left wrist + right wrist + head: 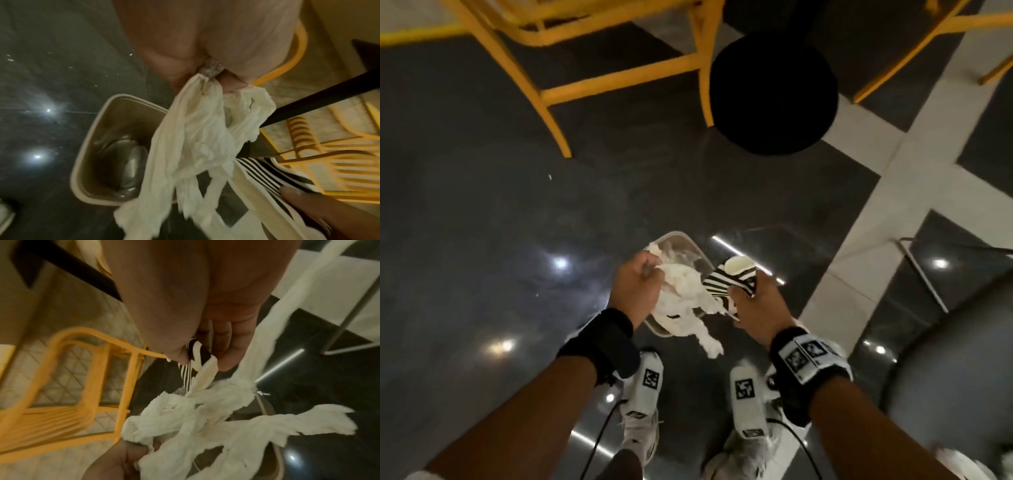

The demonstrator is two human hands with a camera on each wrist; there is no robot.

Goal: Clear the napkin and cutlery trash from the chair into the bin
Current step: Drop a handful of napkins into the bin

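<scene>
1. Head view: forearms fill the foreground, each wearing a wrist band; the right band carries square black-and-white coded markers, no readable words. Left hand (636,291) grips a torn white napkin (685,308); right hand (758,308) pinches a black-and-white striped paper wrapper (726,284). Both hang directly over the open bin (688,245) on the floor, so the drop looks to be straight down. The yellow chair (619,68) stands well apart, ahead.
2. Left wrist view: curled fingers (230,81) clamp the napkin's top; its long shreds trail down across the bin rim (98,116), right of the opening's middle.
3. Right wrist view: thumb and fingers (228,350) nip the wrapper's upper end, long axis pointing downward. No brand or writing is legible; cutlery cannot be made out.
</scene>
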